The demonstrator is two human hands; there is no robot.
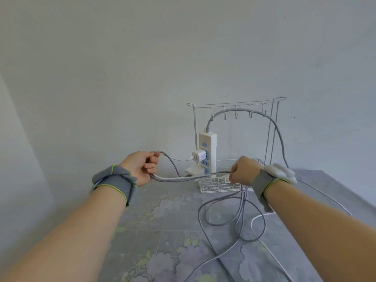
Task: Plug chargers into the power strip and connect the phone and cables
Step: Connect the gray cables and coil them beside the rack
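A cream power strip [208, 147] stands upright in a white wire rack [219, 185]. Two white chargers are plugged into it: an upper one [198, 156] and a lower one [191, 171]. My left hand [142, 166] is closed around a bundle of grey cable [183, 178] left of the strip. My right hand [244, 170] grips the same bundle at its other end, in front of the rack. The cable stretches between both hands, and a thin strand of it runs to the upper charger. No phone is in view.
More grey cable loops [234, 220] lie on the flowered tablecloth [162, 231] below my right hand. The strip's thick grey cord [278, 135] arches over the rack's hooks and drops off to the right. A plain wall stands close behind.
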